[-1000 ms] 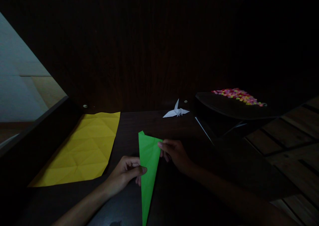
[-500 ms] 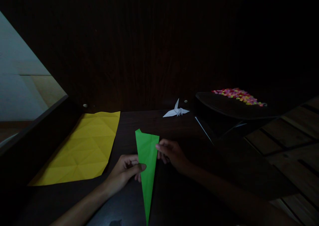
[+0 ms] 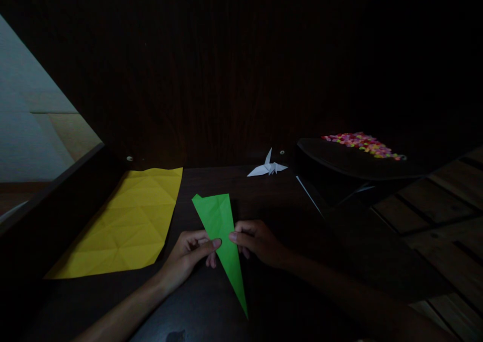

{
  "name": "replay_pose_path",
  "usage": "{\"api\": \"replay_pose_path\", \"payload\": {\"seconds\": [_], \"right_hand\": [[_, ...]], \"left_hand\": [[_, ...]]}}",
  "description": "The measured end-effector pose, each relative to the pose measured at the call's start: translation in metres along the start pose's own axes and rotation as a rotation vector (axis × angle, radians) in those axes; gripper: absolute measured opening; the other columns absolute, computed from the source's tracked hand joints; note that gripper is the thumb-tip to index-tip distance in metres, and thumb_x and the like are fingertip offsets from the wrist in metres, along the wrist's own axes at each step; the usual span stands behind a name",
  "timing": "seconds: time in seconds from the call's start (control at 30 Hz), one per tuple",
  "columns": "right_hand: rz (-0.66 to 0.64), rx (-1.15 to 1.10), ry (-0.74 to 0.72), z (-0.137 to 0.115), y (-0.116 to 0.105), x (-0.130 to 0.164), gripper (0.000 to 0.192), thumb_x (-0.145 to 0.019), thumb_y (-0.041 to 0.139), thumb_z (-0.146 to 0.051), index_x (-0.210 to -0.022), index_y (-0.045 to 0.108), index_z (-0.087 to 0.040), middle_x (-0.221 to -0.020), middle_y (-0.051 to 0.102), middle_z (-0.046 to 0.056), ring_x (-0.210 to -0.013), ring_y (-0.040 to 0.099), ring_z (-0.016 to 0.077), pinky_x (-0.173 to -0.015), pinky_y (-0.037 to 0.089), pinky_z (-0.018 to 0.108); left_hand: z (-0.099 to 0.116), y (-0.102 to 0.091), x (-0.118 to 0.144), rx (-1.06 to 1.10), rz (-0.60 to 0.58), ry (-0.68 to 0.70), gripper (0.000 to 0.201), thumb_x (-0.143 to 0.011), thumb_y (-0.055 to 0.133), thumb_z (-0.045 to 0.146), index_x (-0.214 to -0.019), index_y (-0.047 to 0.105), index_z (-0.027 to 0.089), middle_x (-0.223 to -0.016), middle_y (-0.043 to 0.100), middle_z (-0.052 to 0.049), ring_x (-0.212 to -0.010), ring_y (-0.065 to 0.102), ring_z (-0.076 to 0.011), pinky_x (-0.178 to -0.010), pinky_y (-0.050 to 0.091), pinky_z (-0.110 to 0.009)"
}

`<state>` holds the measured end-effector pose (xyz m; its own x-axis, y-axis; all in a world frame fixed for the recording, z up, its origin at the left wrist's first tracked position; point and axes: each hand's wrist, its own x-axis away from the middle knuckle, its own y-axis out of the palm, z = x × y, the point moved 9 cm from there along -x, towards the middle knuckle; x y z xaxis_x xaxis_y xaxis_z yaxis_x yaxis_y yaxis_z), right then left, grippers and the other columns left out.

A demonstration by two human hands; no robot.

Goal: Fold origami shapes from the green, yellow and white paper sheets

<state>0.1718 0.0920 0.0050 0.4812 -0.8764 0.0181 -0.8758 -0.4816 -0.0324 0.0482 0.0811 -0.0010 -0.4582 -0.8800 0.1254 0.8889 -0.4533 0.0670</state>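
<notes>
A green paper, folded into a long narrow kite shape, lies over the dark table with its sharp tip pointing toward me and slightly right. My left hand pinches its left edge near the middle. My right hand pinches the right edge at the same height. Both hands hold the paper between thumb and fingers.
A creased yellow sheet lies flat at the left. A small white paper crane stands at the back of the table. A dark tray at the right carries several small colourful pieces. Wooden floor boards show further right.
The green paper has turned: its wide end swung left and its tip swung right. My right hand slid down from the top corner to the middle of the right edge.
</notes>
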Motion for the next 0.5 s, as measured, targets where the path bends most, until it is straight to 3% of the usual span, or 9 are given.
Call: {"api": "replay_pose_path", "payload": {"seconds": [0.17,0.5], "right_hand": [[-0.015,-0.081,0.02,0.004,0.0,0.0,0.039,-0.081,0.064,-0.049,-0.059,0.052,-0.019,-0.047,0.047,-0.006,-0.039,0.043,0.0074,-0.041,0.031,0.02],[0.105,-0.06,-0.027,-0.003,-0.011,-0.002,0.037,-0.084,0.06,-0.05,-0.066,0.051,-0.02,-0.048,0.044,-0.008,-0.038,0.042,0.0068,-0.039,0.031,0.019]], "left_hand": [[-0.003,0.002,0.001,0.045,-0.009,-0.021,0.04,-0.083,0.069,0.048,-0.066,0.072,0.012,-0.058,0.066,-0.005,-0.05,0.054,-0.012,-0.052,0.041,-0.024],[0.001,0.008,0.002,-0.058,-0.08,-0.042,0.043,-0.083,0.069,0.049,-0.06,0.074,0.013,-0.054,0.067,-0.006,-0.049,0.054,-0.0124,-0.051,0.04,-0.024]]}}
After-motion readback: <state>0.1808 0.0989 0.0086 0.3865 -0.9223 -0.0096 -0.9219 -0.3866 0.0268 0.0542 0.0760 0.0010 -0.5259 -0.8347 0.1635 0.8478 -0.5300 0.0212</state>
